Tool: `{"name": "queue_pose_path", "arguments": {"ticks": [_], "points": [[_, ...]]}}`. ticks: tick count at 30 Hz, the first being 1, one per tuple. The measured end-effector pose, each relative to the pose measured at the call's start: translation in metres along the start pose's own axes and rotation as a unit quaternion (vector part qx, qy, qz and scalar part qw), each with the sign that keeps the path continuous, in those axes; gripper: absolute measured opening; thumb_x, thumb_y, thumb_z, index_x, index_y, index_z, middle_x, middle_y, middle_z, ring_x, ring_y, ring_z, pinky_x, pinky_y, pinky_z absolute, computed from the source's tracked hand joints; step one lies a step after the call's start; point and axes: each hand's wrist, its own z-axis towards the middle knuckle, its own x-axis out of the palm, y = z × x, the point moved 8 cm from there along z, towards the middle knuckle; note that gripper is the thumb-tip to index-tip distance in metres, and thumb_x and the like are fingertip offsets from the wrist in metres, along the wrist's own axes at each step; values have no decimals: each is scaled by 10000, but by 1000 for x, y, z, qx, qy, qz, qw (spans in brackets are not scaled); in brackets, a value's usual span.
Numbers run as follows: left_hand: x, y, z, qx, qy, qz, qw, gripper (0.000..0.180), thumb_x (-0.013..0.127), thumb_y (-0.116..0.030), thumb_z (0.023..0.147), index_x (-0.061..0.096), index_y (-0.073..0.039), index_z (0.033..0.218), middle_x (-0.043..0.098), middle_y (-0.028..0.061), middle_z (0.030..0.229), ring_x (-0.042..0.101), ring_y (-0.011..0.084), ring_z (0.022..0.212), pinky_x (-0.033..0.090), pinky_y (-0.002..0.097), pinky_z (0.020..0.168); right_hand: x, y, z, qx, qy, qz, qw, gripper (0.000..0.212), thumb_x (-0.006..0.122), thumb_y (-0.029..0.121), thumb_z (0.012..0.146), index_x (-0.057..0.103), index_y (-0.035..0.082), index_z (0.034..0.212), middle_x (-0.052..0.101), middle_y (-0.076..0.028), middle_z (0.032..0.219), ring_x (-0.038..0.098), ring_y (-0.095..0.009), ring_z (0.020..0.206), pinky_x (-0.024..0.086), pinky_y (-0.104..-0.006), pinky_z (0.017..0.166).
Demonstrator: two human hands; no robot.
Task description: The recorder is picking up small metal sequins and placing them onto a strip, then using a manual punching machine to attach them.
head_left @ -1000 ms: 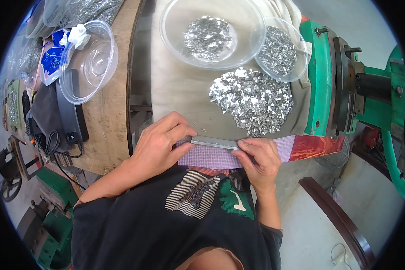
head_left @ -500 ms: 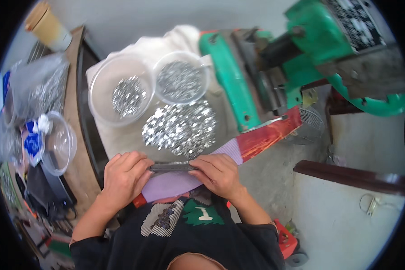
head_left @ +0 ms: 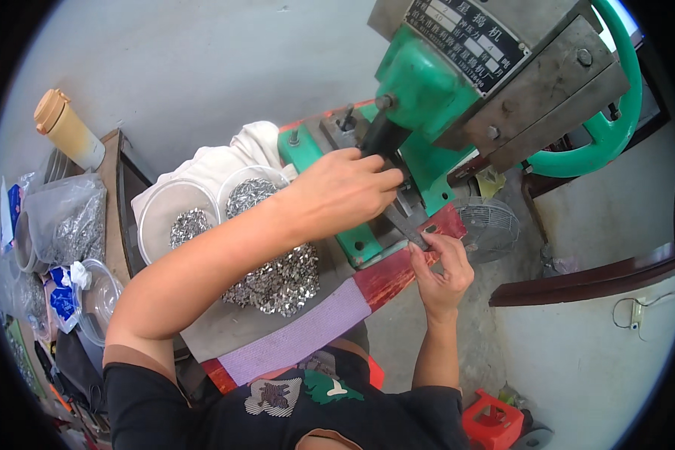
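Note:
A narrow dark grey metal bar slants into the base of a green hand press. Its near end is pinched between the thumb and fingers of my right hand. Across the front of the press reaches my left hand, fingers curled beside the black ram, where the bar's far end goes out of sight. What those fingers grip is hidden. Below my left forearm, a pile of small shiny metal pieces lies on the grey work surface.
Two clear tubs, a larger one and a smaller one, hold metal pieces behind my left forearm. A bag of metal bits and a yellow bottle stand on the left-hand table. The green handwheel juts out at right.
Both hands have moved right and away from me, from the front edge to the press, with the bar now slanting into it. The view has swung right.

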Motion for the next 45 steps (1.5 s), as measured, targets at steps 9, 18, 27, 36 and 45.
{"name": "queue_pose_path", "arguments": {"ticks": [9, 18, 27, 36, 45], "points": [[35, 3, 32, 71, 51, 22, 996, 91, 644, -174, 785, 696, -100, 791, 560, -20, 865, 588, 155, 885, 489, 301, 710, 7, -26, -1, 82, -2, 10, 997, 244, 851, 38, 735, 716, 1, 936, 681, -104, 841, 659, -181, 621, 524, -289, 569], [44, -24, 42, 132, 150, 40, 979, 92, 664, -200, 744, 715, -133, 705, 617, -29, 846, 603, 148, 892, 455, 275, 746, 1, -26, -19, 167, 18, 48, 985, 207, 842, 20, 744, 722, -14, 909, 678, -92, 817, 642, -120, 614, 507, -250, 561], [39, -39, 4, -3, 116, -7, 993, 226, 615, -167, 788, 689, -7, 931, 645, 75, 992, 616, 202, 983, 478, 300, 842, 33, -40, -11, 164, 34, 44, 985, 253, 842, 7, 749, 723, -33, 969, 700, -102, 870, 664, -138, 714, 528, -260, 635], [39, -42, -16, -83, 7, 61, 995, 363, 599, -150, 804, 682, 65, 1084, 648, 168, 1181, 614, 257, 1123, 482, 311, 918, 49, -109, 6, 265, 38, 168, 949, 231, 592, 155, 1010, 712, -33, 1069, 704, -78, 1069, 635, -167, 937, 489, -281, 867], [49, -43, -25, -129, 31, 34, 991, 477, 591, -167, 827, 626, 52, 1249, 601, 154, 1294, 566, 267, 1245, 480, 349, 1010, 97, -102, 37, 182, 188, 134, 956, 273, 487, 201, 1053, 650, -12, 1102, 599, -115, 1255, 432, -288, 1172, 332, -392, 1035]]}}
